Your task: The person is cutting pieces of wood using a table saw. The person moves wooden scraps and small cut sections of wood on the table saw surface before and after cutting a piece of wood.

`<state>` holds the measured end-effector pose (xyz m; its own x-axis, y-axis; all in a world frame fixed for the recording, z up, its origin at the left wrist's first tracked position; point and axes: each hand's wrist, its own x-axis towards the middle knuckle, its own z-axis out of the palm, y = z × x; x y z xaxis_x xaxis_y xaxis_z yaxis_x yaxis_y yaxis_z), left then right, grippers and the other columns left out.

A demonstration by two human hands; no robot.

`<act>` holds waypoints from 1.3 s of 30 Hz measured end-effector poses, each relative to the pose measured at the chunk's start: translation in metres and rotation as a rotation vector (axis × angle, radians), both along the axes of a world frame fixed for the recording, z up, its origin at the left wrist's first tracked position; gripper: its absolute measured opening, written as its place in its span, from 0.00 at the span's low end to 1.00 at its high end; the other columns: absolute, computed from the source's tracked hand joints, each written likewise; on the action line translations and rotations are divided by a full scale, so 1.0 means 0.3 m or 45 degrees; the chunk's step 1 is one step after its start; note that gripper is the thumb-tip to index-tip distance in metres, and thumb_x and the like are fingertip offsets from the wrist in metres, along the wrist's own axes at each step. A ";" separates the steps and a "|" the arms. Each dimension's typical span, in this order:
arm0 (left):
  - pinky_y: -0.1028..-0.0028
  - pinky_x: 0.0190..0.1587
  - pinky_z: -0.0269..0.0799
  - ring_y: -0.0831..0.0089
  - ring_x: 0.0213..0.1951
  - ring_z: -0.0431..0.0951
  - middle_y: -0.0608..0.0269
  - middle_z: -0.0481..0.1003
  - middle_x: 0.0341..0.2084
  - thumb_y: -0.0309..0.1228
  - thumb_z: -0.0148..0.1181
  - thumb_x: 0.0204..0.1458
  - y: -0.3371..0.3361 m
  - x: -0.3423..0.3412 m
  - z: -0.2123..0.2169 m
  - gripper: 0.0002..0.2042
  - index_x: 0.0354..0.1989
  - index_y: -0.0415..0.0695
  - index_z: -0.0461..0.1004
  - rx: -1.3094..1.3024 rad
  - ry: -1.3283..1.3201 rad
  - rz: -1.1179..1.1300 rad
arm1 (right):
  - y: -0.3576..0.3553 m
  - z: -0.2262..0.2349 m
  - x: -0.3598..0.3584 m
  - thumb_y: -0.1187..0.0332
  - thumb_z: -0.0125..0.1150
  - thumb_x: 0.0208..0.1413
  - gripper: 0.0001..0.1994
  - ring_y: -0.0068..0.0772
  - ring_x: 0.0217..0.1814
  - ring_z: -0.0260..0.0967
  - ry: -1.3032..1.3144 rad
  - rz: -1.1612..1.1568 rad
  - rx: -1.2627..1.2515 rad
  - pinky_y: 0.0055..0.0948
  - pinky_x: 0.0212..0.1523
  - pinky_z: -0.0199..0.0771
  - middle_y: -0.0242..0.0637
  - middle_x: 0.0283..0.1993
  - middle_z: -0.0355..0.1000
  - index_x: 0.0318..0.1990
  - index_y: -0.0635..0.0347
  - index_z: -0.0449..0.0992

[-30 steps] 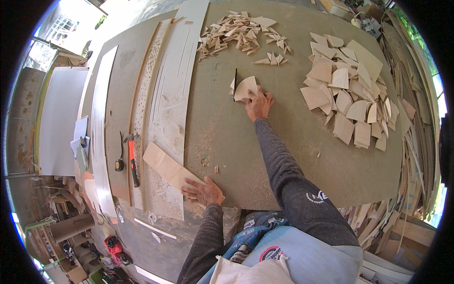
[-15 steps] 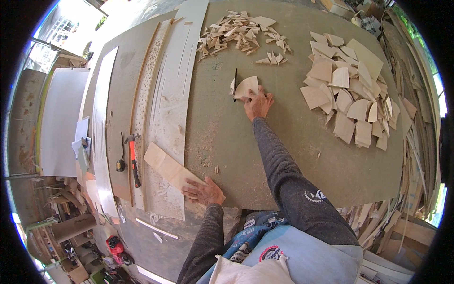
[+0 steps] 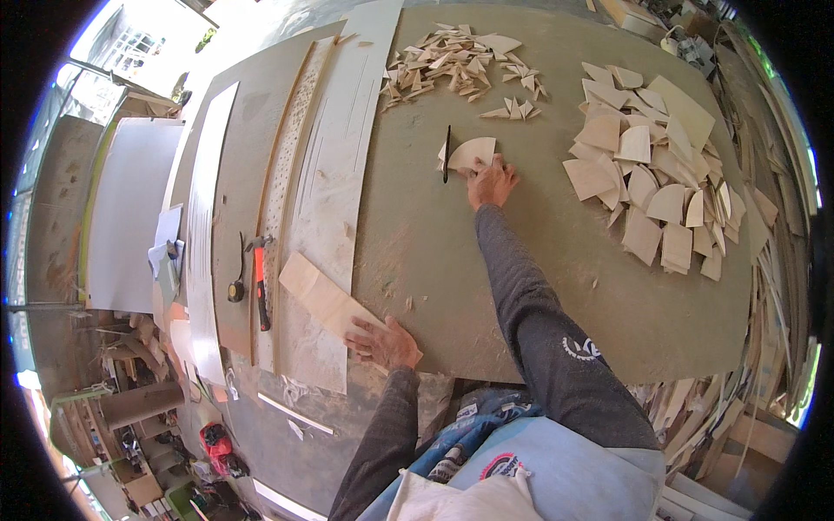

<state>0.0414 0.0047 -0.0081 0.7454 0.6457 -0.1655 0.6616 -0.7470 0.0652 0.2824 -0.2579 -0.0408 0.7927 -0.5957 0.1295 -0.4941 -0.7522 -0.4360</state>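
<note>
A thin wooden piece (image 3: 473,153) with one curved edge lies against a narrow dark blade or slot (image 3: 447,154) in the tabletop. The fingers of my right hand (image 3: 492,183) are closed at its near right corner, pressing it down. A small pale sliver of wood (image 3: 441,159) sits just left of the dark line. At the near edge, my left hand (image 3: 384,345) rests with fingers spread on one end of a plywood strip (image 3: 317,293), which lies slanting across a white board.
Pointed offcuts (image 3: 452,65) form a pile at the far side. Many curved wooden pieces (image 3: 643,139) are heaped on the right. Left of the strip lie a hammer (image 3: 261,286), a tape measure (image 3: 235,290) and long boards (image 3: 213,234). Timber (image 3: 773,260) leans beyond the table's right edge.
The whole view has shifted slightly, so the scene appears further right. The curved piece seems turned a little under my right hand. My left hand stays on the strip.
</note>
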 end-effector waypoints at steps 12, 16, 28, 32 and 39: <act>0.42 0.69 0.48 0.43 0.73 0.47 0.38 0.51 0.71 0.44 0.61 0.58 0.050 -0.038 -0.084 0.37 0.73 0.45 0.54 0.146 -0.362 -0.058 | -0.270 -0.085 -0.684 0.50 0.73 0.49 0.18 0.42 0.59 0.61 -0.128 0.196 -0.215 0.52 0.63 0.51 0.30 0.59 0.69 0.46 0.41 0.86; 0.44 0.68 0.50 0.47 0.71 0.52 0.44 0.55 0.69 0.41 0.68 0.51 0.089 -0.058 -0.057 0.34 0.67 0.45 0.66 0.053 -0.488 -0.197 | -0.382 -0.075 -1.001 0.47 0.73 0.47 0.19 0.41 0.59 0.61 -0.115 0.104 -0.161 0.49 0.64 0.51 0.29 0.61 0.69 0.45 0.41 0.87; 0.53 0.65 0.63 0.51 0.63 0.64 0.50 0.70 0.59 0.30 0.69 0.41 0.124 0.006 0.228 0.27 0.55 0.41 0.78 -0.406 -0.541 -0.990 | -0.440 -0.038 -1.117 0.55 0.74 0.50 0.20 0.37 0.64 0.59 0.002 -0.086 -0.071 0.50 0.68 0.53 0.24 0.67 0.67 0.52 0.35 0.84; 0.50 0.64 0.57 0.53 0.65 0.63 0.56 0.70 0.60 0.33 0.69 0.41 0.108 0.048 0.274 0.27 0.55 0.45 0.78 -0.553 -0.439 -1.182 | -0.450 -0.049 -1.120 0.56 0.74 0.50 0.20 0.37 0.65 0.58 0.009 -0.096 -0.030 0.51 0.71 0.52 0.23 0.67 0.66 0.53 0.33 0.84; 0.51 0.63 0.58 0.52 0.65 0.62 0.59 0.70 0.60 0.33 0.69 0.41 0.053 0.132 0.302 0.26 0.54 0.46 0.79 -0.419 -0.330 -1.351 | -0.458 -0.058 -1.113 0.51 0.73 0.51 0.20 0.36 0.66 0.58 0.064 -0.101 -0.015 0.48 0.70 0.52 0.24 0.68 0.66 0.53 0.32 0.84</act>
